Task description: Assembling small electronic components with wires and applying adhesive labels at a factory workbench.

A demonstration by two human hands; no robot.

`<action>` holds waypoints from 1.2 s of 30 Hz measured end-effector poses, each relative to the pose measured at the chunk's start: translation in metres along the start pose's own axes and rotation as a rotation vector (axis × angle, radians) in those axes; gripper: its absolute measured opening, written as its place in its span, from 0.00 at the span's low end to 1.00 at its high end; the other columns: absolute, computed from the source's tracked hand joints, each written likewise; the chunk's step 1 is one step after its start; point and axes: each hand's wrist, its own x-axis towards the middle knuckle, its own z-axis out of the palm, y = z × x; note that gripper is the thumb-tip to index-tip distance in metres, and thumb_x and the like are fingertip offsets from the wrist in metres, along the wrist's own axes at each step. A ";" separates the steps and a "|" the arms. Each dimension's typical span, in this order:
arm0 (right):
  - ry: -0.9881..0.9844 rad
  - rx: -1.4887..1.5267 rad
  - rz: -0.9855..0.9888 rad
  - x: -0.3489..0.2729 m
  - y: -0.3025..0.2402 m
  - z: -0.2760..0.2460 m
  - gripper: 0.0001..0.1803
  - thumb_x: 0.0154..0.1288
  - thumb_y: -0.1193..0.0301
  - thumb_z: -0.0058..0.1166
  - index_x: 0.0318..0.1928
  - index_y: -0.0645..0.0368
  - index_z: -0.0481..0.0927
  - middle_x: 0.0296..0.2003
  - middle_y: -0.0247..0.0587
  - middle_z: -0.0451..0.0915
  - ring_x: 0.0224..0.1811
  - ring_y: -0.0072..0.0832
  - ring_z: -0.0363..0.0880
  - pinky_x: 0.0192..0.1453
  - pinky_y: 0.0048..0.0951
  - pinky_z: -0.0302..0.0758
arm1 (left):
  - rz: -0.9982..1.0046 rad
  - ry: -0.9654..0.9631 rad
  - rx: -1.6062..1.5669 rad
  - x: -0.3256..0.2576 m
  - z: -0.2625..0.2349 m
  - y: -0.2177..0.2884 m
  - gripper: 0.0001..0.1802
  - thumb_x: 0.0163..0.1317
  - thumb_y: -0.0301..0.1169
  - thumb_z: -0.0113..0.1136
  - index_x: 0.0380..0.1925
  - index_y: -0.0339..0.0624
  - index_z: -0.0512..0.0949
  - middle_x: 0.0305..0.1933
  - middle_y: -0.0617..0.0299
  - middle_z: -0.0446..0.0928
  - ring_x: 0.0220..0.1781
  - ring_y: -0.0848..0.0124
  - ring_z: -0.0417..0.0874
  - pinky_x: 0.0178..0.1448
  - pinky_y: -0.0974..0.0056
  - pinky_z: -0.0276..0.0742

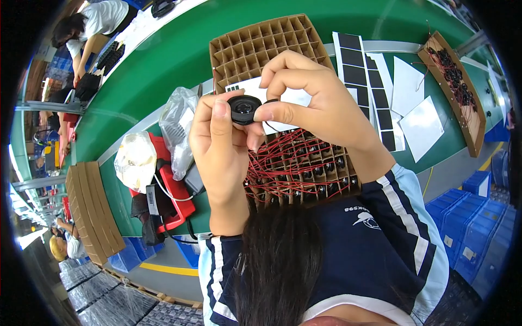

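My left hand (217, 144) grips a small round black speaker-like part (246, 108) between thumb and fingers, its ringed, glossy centre facing up. At the part's right edge, my right hand (318, 103) pinches a small dark strip (271, 101) between thumb and forefinger; whether it is joined to the round part, I cannot tell. Beneath both hands lies a divided cardboard box (234, 51). Red wires (283, 163) and several round black parts fill its near compartments, while a white sheet (296, 96) covers part of its middle.
On the green bench (174, 60), a red device (173, 187) and clear plastic bags (178, 122) lie left. Sheets of black labels (356, 60) and a cardboard tray (454, 81) of wired parts lie right. Blue crates (462, 217) stand beyond. A co-worker (103, 22) works at far left.
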 end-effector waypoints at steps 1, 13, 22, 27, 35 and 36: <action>0.001 -0.001 0.002 0.001 0.002 -0.001 0.09 0.53 0.67 0.57 0.25 0.61 0.75 0.35 0.35 0.69 0.40 0.25 0.67 0.47 0.26 0.62 | -0.036 -0.062 -0.054 0.001 -0.001 0.000 0.14 0.65 0.37 0.43 0.35 0.34 0.68 0.20 0.57 0.71 0.16 0.76 0.67 0.20 0.74 0.63; -0.072 0.135 -0.107 0.002 0.004 -0.004 0.08 0.54 0.69 0.56 0.26 0.60 0.75 0.36 0.36 0.68 0.40 0.24 0.67 0.46 0.25 0.63 | 0.066 -0.098 0.092 -0.002 0.001 -0.002 0.12 0.60 0.32 0.50 0.37 0.36 0.63 0.23 0.57 0.72 0.20 0.77 0.71 0.22 0.76 0.67; -0.058 0.172 -0.241 0.001 -0.005 -0.004 0.11 0.47 0.68 0.61 0.23 0.58 0.73 0.35 0.38 0.69 0.39 0.27 0.67 0.44 0.25 0.63 | 0.154 -0.130 0.151 -0.009 0.001 -0.001 0.28 0.52 0.46 0.59 0.40 0.31 0.65 0.26 0.58 0.73 0.19 0.77 0.74 0.19 0.79 0.68; -0.063 0.190 -0.252 0.000 -0.001 -0.006 0.09 0.49 0.69 0.59 0.24 0.59 0.73 0.36 0.40 0.68 0.39 0.27 0.67 0.44 0.26 0.63 | 0.171 -0.107 0.170 -0.005 0.000 -0.003 0.26 0.54 0.45 0.58 0.40 0.33 0.65 0.29 0.57 0.74 0.22 0.78 0.75 0.20 0.79 0.68; -0.010 0.110 -0.268 0.000 -0.007 -0.005 0.07 0.51 0.70 0.57 0.25 0.59 0.73 0.36 0.38 0.66 0.40 0.27 0.66 0.44 0.25 0.64 | 0.284 -0.013 0.175 -0.007 0.000 -0.008 0.17 0.58 0.38 0.55 0.38 0.40 0.63 0.28 0.58 0.74 0.22 0.77 0.75 0.21 0.77 0.70; -0.002 0.100 -0.268 0.000 -0.006 -0.005 0.08 0.50 0.70 0.57 0.24 0.59 0.73 0.37 0.40 0.66 0.40 0.28 0.66 0.45 0.26 0.63 | 0.303 0.001 0.142 -0.007 0.002 -0.008 0.16 0.56 0.34 0.56 0.37 0.38 0.63 0.27 0.58 0.74 0.21 0.79 0.72 0.21 0.79 0.67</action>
